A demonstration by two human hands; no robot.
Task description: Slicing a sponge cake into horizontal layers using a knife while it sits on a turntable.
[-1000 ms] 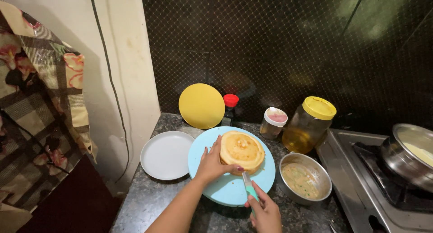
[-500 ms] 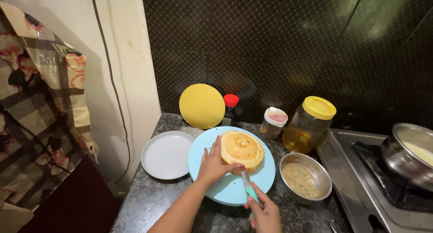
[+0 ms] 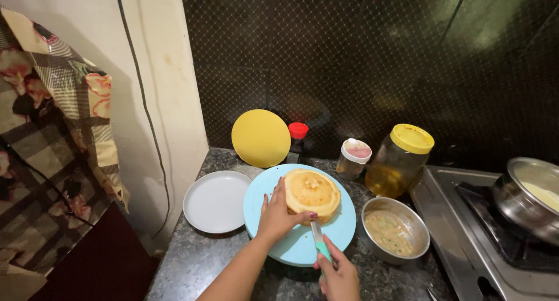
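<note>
Your left hand (image 3: 278, 215) lies spread, fingers apart, against the near-left side of the round golden cake (image 3: 311, 191), steadying it. Your right hand (image 3: 338, 275) is closed around the teal handle of a knife (image 3: 319, 243), whose blade meets the near edge of the cake.

That cake sits on a pale blue round board (image 3: 291, 248), and everything else can be placed from this board. It rests on a dark speckled stone counter (image 3: 192, 266). Just left of the board is a white plate (image 3: 214, 201). Behind the board, a yellow disc (image 3: 260, 138) leans upright against the dark, diamond-patterned wall (image 3: 361, 62), with a red-capped bottle (image 3: 297, 141) beside it. Behind and to the right stand a small white-lidded jar (image 3: 353, 158) and a large yellow-lidded jar of amber liquid (image 3: 400, 160). Touching the board's right edge is a steel bowl (image 3: 396, 230) of pale batter. Further right is a steel stove (image 3: 483, 243) carrying a steel pot (image 3: 527, 196). Far left, a cream wall (image 3: 87, 44) with a black cable (image 3: 145, 108) and a checked floral cloth (image 3: 52, 132).
</note>
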